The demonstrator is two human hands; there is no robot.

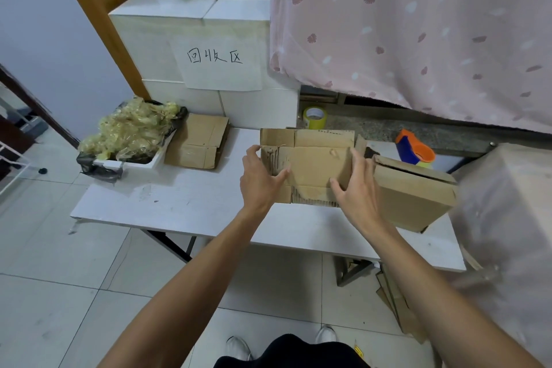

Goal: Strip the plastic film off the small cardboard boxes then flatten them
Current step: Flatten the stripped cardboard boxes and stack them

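I held the box [313,164] at the centre of the frame, over the far side of the table [194,197]. It was collapsed nearly flat, its broad torn face turned toward me and its top flaps standing up. My left hand [263,179] gripped its left edge, thumb laid across the front face and fingers curled round the side. My right hand [355,188] took the right edge the same way, thumb on the face and fingers up along the side; I could not tell how far they reached behind.

Just right of my right hand, a second box [412,197] lay tilted on the table, its lid slightly open. At left of centre, a flat pile [197,140] of cardboard rested by the tiled wall, and beside it, further left, a tray [140,160] lined with a black bag was heaped with yellowish film [131,131]. A tape roll [315,117] stood on the ledge above the box, and a dispenser [415,151] sat at right.
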